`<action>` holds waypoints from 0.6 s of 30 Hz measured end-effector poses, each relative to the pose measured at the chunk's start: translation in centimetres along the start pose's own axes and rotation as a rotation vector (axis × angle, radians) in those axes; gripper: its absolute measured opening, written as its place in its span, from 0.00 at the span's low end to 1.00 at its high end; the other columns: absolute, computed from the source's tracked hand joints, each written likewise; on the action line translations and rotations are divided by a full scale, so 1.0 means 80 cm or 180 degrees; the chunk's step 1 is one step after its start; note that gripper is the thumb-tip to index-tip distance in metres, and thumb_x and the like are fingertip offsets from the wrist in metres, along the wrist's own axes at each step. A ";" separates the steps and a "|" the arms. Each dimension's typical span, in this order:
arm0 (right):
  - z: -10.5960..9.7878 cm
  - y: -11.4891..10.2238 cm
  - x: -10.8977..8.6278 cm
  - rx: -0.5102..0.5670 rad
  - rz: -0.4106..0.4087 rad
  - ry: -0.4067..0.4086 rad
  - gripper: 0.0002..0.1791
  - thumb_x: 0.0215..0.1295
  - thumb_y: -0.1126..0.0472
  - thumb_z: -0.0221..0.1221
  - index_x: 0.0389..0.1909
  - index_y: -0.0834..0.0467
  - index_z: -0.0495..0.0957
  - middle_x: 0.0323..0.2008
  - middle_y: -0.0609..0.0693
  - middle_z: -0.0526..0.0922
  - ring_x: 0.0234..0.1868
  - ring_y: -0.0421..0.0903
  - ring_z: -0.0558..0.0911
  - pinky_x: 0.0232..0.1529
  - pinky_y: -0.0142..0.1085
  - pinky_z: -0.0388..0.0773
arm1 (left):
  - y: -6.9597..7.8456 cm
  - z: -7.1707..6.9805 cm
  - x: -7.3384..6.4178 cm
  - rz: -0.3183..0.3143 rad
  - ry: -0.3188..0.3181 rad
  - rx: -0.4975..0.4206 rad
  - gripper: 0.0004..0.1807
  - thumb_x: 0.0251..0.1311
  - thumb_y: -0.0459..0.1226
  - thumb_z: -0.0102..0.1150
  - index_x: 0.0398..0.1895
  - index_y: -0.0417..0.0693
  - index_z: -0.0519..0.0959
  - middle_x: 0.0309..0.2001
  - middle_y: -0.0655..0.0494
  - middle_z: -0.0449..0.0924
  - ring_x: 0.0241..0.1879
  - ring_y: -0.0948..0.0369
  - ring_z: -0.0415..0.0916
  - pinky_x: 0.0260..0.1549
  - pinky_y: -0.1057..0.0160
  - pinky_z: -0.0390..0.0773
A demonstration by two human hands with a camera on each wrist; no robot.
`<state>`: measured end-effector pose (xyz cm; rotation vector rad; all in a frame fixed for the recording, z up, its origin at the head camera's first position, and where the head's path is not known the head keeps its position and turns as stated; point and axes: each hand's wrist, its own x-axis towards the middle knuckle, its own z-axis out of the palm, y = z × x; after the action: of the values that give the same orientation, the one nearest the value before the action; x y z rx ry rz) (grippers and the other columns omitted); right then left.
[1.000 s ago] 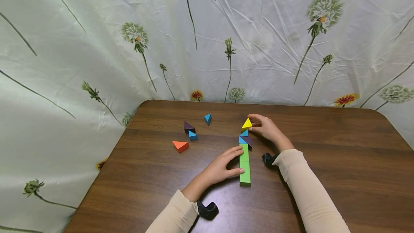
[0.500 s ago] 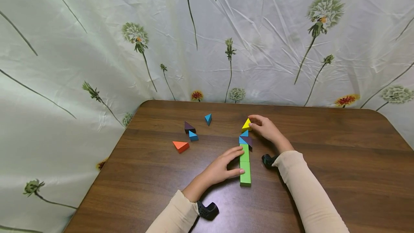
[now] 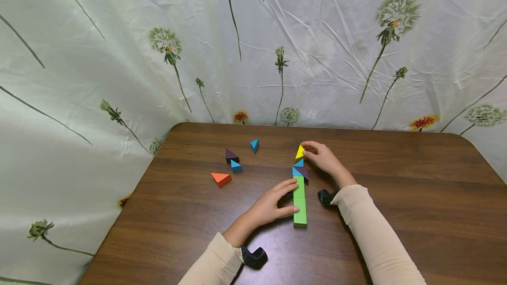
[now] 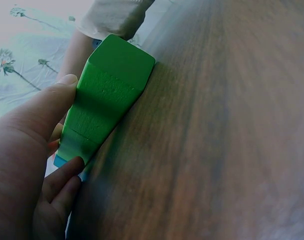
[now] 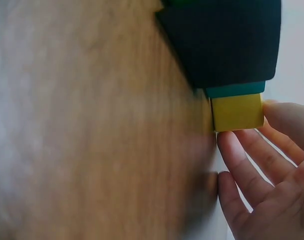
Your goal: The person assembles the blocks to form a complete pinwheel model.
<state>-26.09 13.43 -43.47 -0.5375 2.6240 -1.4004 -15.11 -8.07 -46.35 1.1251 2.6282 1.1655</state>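
In the head view two green blocks [image 3: 299, 211] lie end to end in a row. My left hand [image 3: 267, 206] rests on them from the left, thumb and fingertips on their edge; the left wrist view shows the thumb against the green block [image 4: 107, 90]. Beyond them come a blue triangular block [image 3: 297, 171], a dark purple one [image 3: 304, 173] and another blue triangle [image 3: 299, 162]. At the far end my right hand [image 3: 322, 157] pinches a yellow triangular block [image 3: 299, 154], its thumb partly covering it. In the right wrist view the yellow block [image 5: 237, 112] touches a teal-blue face.
Left of the row lie loose triangular blocks: a blue one [image 3: 255, 145], a purple one [image 3: 231, 156], a second blue one [image 3: 236, 166] and an orange-red one [image 3: 221, 179]. The wooden table [image 3: 416, 179] ends at a flowered curtain [image 3: 328, 56].
My right hand has shifted slightly left with the yellow block, and its thumb has moved onto the block. The left hand and the other blocks have stayed put.
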 end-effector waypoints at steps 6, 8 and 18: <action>0.002 -0.003 0.000 -0.0021 -0.0010 -0.0008 0.19 0.66 0.64 0.51 0.56 0.65 0.68 0.50 0.64 0.73 0.48 0.59 0.73 0.48 0.49 0.69 | 0.000 0.000 0.001 -0.0007 -0.0003 -0.0018 0.33 0.58 0.49 0.55 0.65 0.48 0.61 0.66 0.60 0.53 0.64 0.63 0.50 0.59 0.59 0.56; 0.003 -0.004 0.000 -0.0026 -0.0009 -0.0019 0.19 0.66 0.63 0.51 0.56 0.65 0.68 0.50 0.63 0.73 0.48 0.59 0.74 0.48 0.49 0.69 | -0.001 -0.001 0.001 -0.0008 0.0000 -0.0027 0.33 0.58 0.49 0.55 0.65 0.49 0.62 0.66 0.61 0.53 0.64 0.64 0.50 0.59 0.59 0.57; 0.007 -0.006 0.000 0.0014 -0.0043 -0.0106 0.19 0.66 0.63 0.51 0.56 0.64 0.68 0.50 0.63 0.73 0.49 0.58 0.73 0.48 0.49 0.69 | 0.002 -0.001 0.000 -0.0025 0.0005 -0.0061 0.32 0.57 0.48 0.56 0.64 0.48 0.62 0.66 0.60 0.54 0.64 0.63 0.51 0.59 0.59 0.56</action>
<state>-25.79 12.76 -43.35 -0.5739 2.5954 -1.3885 -15.08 -8.06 -46.18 1.1098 2.6146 1.1880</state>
